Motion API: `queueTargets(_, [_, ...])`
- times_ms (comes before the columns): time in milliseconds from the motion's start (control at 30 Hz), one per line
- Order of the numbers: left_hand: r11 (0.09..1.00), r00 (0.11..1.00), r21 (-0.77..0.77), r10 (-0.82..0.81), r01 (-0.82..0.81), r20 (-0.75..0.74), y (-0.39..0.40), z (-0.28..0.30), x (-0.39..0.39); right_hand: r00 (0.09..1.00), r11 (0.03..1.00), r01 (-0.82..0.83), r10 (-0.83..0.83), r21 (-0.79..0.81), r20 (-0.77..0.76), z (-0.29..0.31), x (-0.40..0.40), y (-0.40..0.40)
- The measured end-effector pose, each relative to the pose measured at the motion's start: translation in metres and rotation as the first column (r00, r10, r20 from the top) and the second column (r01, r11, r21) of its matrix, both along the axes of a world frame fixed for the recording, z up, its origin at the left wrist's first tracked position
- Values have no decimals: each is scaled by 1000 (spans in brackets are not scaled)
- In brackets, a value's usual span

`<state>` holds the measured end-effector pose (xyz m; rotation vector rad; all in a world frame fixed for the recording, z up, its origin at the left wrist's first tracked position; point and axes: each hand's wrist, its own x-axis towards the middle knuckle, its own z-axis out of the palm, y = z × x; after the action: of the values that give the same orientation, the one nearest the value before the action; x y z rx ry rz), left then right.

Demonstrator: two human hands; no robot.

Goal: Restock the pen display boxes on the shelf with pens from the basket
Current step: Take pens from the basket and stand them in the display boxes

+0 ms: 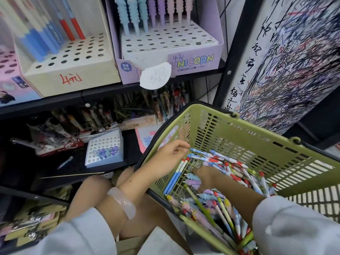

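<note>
A green plastic basket (257, 132) sits on my lap at the right, holding a heap of mixed pens (231, 173). My right hand (206, 178) is down among them and grips a few pastel bumpy pens (192, 180). My left hand (168, 158) reaches over the basket's near rim. Its fingers curl beside blue-capped pens, and its underside is hidden. On the upper shelf stands the purple UNICORN display box (195, 60), which has a back row of pastel bumpy pens (152, 13) and many bare holes. Beside it, a cream box (71, 76) holds blue and red pens.
The lower shelf holds crowded pen boxes (128, 109) and a small white holed box (104, 150) with a few bead-topped pens. A scribbled paper tag (155, 75) hangs from the UNICORN box. At the right, a scribble-covered test board (287, 57) leans on the black shelf post (231, 57).
</note>
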<state>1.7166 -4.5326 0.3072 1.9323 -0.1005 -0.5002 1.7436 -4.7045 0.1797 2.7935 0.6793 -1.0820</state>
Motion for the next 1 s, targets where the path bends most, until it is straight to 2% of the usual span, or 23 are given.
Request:
queueTargets(67, [1000,1000,-3,8,-8,-3,1,1,-1,999,998,29,-27,60,-25,2,-1,-1])
queueTargets(167, [1000,1000,-17,20,-20,-21,2,3,-1,998,988,50,-53,143,17,-1,-13,-5])
queueTargets(433, [999,999,-13,37,-38,-19,7,5,-3,988,974,128,-141,186,58,-16,-25,1])
queueTargets(500, [999,998,-14,46,-46,-30,10,6,-2,983,954,168,-181,247,30,-11,-23,-1])
queueTargets(567, [998,998,-24,52,-53,-39,11,6,-1,959,893,258,-282,368,11,4,-15,-6])
queueTargets(633, [997,996,-37,68,-70,-50,10,5,0,901,743,400,-426,536,-82,30,-2,-13])
queueTargets(700, [996,994,-47,78,-81,-74,7,5,1,825,496,521,-502,695,-260,62,5,-16])
queueTargets(767, [996,992,-66,43,-51,-123,3,7,1,751,214,603,-478,769,-456,92,8,-15])
queueTargets(833, [991,983,-125,-60,38,-175,-5,8,-2,674,-49,670,-379,741,-634,115,7,-8])
queueTargets(867, [983,977,-164,-110,80,-184,-9,10,-3,648,-146,687,-321,712,-691,124,5,-2])
queueTargets(933, [963,974,-249,-147,101,-171,-19,14,-7,635,-256,686,-248,681,-732,140,0,10])
queueTargets(1000, [925,982,-379,-93,25,-164,-25,20,-8,654,-296,650,-251,700,-713,153,-4,21])
